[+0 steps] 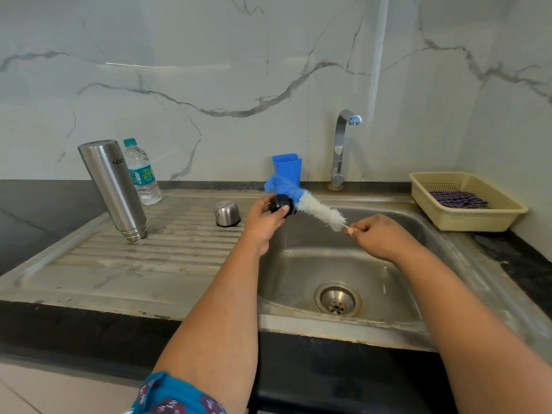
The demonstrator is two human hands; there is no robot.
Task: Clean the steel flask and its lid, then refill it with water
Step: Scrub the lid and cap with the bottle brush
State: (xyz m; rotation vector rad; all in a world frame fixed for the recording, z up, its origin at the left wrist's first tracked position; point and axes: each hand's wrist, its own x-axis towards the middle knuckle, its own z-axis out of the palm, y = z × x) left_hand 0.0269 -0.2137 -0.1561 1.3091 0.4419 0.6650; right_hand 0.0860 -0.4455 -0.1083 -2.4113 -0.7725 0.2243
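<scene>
Sink (412, 222) fills the right of the counter (35, 204), its ribbed drainboard running left. Flask (112, 186) stands mouth-down on that drainboard, leaning toward the wall against a plastic bottle (143, 174), well left of both hands. A steel cup (227, 213) sits upside down between flask and left hand. A basket (466, 201) with cloth rests on the right; the tap (340, 150) shows no water running.

Over the basin's left edge, the brush (307, 204) lies slanted, its long axis running from the blue tip at upper left down to the wire handle at lower right. The right hand (385, 237) pinches that handle end with its fingers (351, 230). The left hand (263, 222) curls round the dark lid (282, 204), which touches the bristles near where blue meets white; whether the bristles go inside it is hard to tell. The lid sits up-left along the brush's axis, so a scrubbing stroke would likely run along that line, the left hand being nearer the flask.
</scene>
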